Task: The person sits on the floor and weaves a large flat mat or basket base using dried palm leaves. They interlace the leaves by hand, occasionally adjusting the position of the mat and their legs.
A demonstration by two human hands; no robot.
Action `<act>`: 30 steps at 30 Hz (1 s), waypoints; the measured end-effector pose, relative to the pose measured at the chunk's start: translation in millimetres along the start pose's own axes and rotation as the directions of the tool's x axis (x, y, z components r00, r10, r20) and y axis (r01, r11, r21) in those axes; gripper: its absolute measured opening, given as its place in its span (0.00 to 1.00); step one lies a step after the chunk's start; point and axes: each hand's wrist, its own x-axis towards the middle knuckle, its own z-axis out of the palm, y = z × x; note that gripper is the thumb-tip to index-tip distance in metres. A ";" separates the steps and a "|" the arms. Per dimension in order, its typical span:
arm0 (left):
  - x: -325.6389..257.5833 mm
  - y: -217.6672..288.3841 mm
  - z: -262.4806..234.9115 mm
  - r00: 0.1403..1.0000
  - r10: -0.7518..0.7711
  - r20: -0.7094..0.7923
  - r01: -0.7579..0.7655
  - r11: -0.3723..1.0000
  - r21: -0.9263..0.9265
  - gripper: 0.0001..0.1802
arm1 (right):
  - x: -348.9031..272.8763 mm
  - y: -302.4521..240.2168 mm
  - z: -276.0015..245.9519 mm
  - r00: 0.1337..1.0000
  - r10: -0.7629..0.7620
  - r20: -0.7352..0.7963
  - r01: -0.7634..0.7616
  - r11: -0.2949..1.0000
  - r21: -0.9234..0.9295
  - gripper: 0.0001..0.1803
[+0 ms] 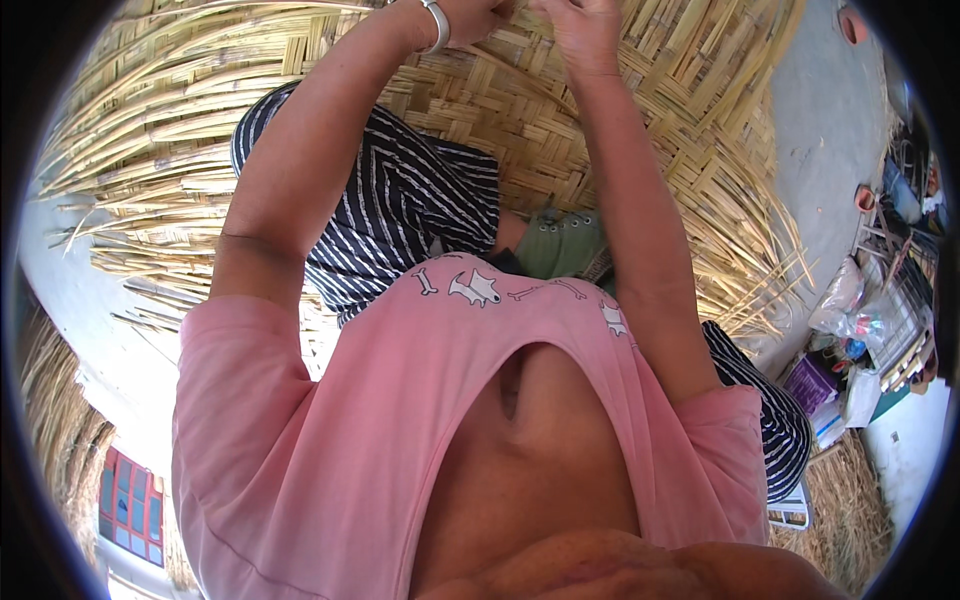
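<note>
A large woven mat of pale bamboo strips [690, 120] spreads across the ground under me, its loose strip ends fanning out at the left and right. My left hand [478, 18], with a silver bangle at the wrist, rests on the weave at the top edge, fingers cut off by the frame. My right hand [583, 30] presses on the strips right beside it, fingers curled at the weave. Whether either hand pinches a strip cannot be seen. My knees in striped black-and-white trousers [420, 200] are on the mat.
Grey concrete floor [830, 130] lies to the right of the mat. At the right edge stands a clutter of plastic bags, a purple box [812, 383] and a rack. Bundles of dry straw [60, 420] sit at the lower left and lower right.
</note>
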 end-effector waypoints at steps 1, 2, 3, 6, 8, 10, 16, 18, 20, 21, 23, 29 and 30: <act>0.0 1.8 -1.0 1.000 -0.011 -0.005 0.011 1.000 0.011 0.11 | -0.5 1.4 -2.0 1.000 0.018 -0.001 -0.018 1.000 0.010 0.06; -0.1 3.4 -2.4 1.000 -0.022 -0.010 0.022 1.000 0.022 0.11 | -0.6 2.9 -3.7 0.999 0.036 -0.002 -0.036 0.999 0.020 0.07; -0.3 5.3 -4.2 0.999 -0.033 -0.016 0.034 0.999 0.033 0.11 | -0.2 4.4 -5.4 0.994 0.103 -0.030 -0.102 0.995 0.018 0.07; -5.1 9.2 -9.9 0.998 -0.065 0.009 0.065 0.997 -0.043 0.12 | 0.3 -9.0 -3.9 0.963 0.262 -0.061 -0.261 0.965 0.020 0.08; -4.7 12.9 -13.8 0.999 -0.048 0.012 0.048 0.998 -0.030 0.11 | 1.5 -15.9 -7.9 0.953 0.301 -0.037 -0.300 0.954 0.024 0.08; -4.8 14.7 -15.4 0.999 -0.042 0.011 0.042 0.999 -0.023 0.11 | 3.4 -4.1 -8.1 0.971 0.235 0.035 -0.234 0.972 -0.034 0.08; -4.4 15.2 -16.0 0.997 -0.065 0.035 0.066 0.997 -0.029 0.12 | -8.2 4.6 2.1 0.986 0.162 0.047 -0.156 0.981 -0.112 0.07; -3.1 9.2 -11.7 0.998 -0.053 0.042 0.054 0.998 -0.043 0.12 | -8.1 1.3 3.8 0.980 0.193 0.045 -0.186 0.974 -0.131 0.04; 1.8 -2.8 -3.5 1.000 -0.008 -0.009 0.008 1.000 0.010 0.12 | -6.2 -0.7 4.3 0.975 0.213 0.061 -0.201 0.965 -0.166 0.02; 3.7 -9.0 0.7 0.999 0.016 -0.033 -0.014 0.999 0.038 0.12 | -3.4 -1.9 4.1 0.975 0.210 0.076 -0.187 0.953 -0.239 0.03; 2.0 -5.6 -7.6 0.973 -0.033 -0.229 0.030 0.999 -0.016 0.11 | 2.7 -8.9 3.4 0.973 0.204 0.105 -0.151 0.912 -0.381 0.07; 6.8 1.7 -28.0 0.912 -0.307 -0.270 0.153 0.869 -0.471 0.10 | 10.7 -13.6 5.2 0.978 0.123 0.166 0.052 0.631 -0.774 0.09; 6.6 -0.9 -25.2 0.914 -0.304 -0.269 0.125 0.842 -0.525 0.10 | 8.3 -12.6 5.2 0.973 0.203 0.107 -0.100 0.795 -0.599 0.07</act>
